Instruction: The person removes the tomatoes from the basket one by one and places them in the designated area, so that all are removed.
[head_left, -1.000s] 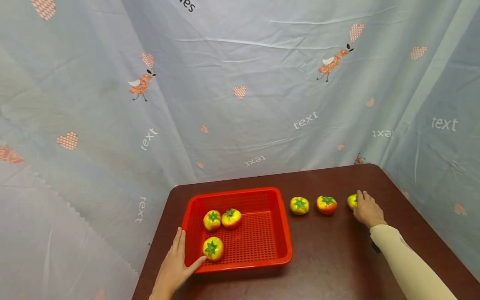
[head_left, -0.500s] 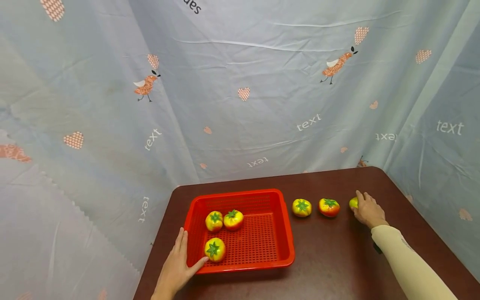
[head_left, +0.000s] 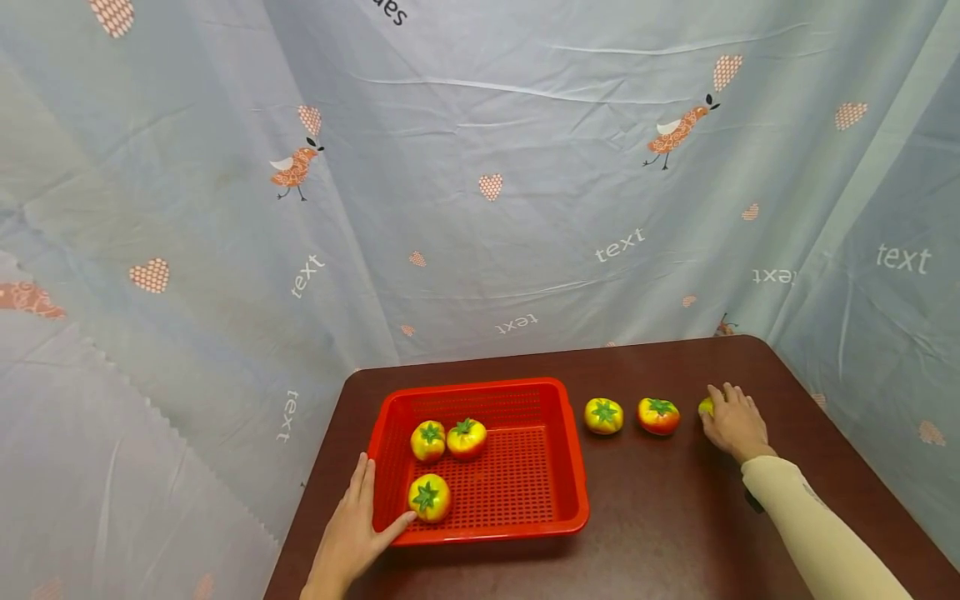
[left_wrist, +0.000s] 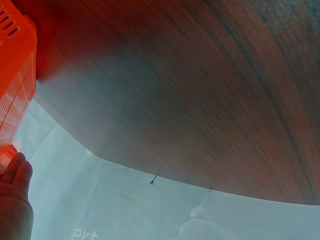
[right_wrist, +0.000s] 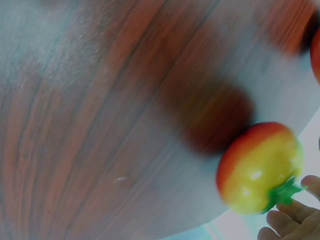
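Observation:
In the head view, three yellow-and-red tomatoes with green star-shaped tops lie in a red plastic basket (head_left: 517, 533). My left hand (head_left: 348, 529) rests at the basket's near left corner, fingers straight along the left side and thumb at the front rim beside the nearest tomato (head_left: 430, 498). My right hand (head_left: 737, 423) is over the rightmost tomato (right_wrist: 262, 167), mostly covered in the head view. In the right wrist view its fingertips are at the green top, not wrapped round the fruit. Left of it sit a red-and-yellow tomato (head_left: 658, 416) and a yellow tomato (head_left: 603, 416).
The dark brown table (head_left: 645, 517) has rounded back corners. A pale blue-grey curtain (head_left: 450, 292) printed with birds and hearts hangs behind it and at both sides. The basket's right wall is close to the yellow tomato.
The view has shifted slightly. My right hand has stayed at the rightmost tomato, its fingers moving a little and covering more of it. My left hand keeps its place at the basket.

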